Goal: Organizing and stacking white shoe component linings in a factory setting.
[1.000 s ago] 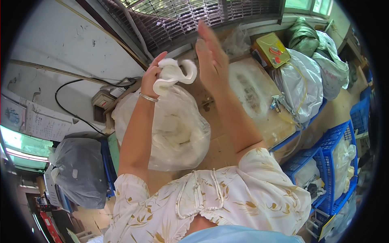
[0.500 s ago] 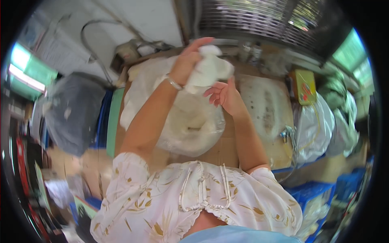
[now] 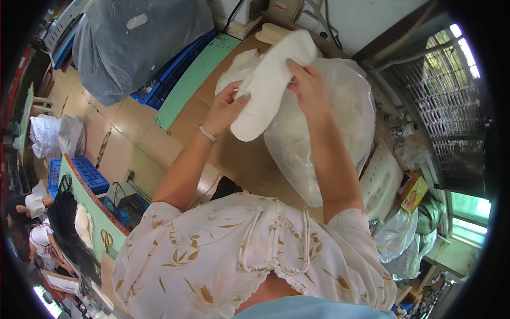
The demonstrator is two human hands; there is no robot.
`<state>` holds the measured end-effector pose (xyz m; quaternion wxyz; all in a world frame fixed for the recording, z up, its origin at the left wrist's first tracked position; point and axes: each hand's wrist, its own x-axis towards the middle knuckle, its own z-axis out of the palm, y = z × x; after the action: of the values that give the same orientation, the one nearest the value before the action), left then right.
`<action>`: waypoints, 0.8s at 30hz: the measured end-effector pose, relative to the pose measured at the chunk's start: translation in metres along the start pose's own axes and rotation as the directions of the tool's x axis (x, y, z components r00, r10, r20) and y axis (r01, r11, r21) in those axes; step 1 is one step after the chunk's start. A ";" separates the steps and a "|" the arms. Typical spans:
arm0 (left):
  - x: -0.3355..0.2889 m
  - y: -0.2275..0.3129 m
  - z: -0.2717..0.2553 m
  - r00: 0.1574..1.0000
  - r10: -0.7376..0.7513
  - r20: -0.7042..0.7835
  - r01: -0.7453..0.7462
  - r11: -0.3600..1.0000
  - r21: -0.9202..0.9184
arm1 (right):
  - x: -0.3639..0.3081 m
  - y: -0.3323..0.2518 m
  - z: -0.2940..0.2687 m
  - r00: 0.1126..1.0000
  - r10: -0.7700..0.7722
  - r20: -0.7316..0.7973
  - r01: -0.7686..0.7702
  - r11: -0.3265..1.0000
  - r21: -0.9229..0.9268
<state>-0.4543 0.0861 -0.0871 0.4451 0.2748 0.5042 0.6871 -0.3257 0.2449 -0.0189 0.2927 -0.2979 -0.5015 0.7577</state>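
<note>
Cluttered wooden worktable (image 3: 249,165), tiled floor (image 3: 122,143)

Two hands (image 3: 228,106), one white insole (image 3: 268,85), one clear bag (image 3: 340,127).

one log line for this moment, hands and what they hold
left hand: gripping white insole | right hand: gripping same insole | below: clear plastic bag on wooden table

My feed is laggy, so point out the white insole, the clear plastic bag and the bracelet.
white insole (image 3: 265,87), head view, middle of its flat face
clear plastic bag (image 3: 340,111), head view, bulging side right of the hands
bracelet (image 3: 206,133), head view, band on the left wrist
</note>
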 end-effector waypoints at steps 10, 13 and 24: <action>0.103 -0.082 -0.105 0.982 0.186 0.043 -0.095 0.284 0.954 | 0.103 0.185 0.006 0.730 0.273 -0.627 -0.559 0.766 -0.318; 0.122 -0.087 -0.140 0.979 0.093 -0.179 0.121 0.437 0.891 | 0.094 0.198 0.034 0.711 0.457 -0.535 -0.565 0.824 -0.047; 0.183 -0.100 -0.155 0.942 -0.335 -0.006 0.286 0.796 0.533 | 0.140 0.233 0.023 0.865 0.481 -0.141 -0.406 0.837 0.366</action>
<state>-0.6317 0.1887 -0.2465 0.4812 0.3298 0.6909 0.4270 -0.4682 0.2592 -0.2513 0.2082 -0.4388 -0.2499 0.8377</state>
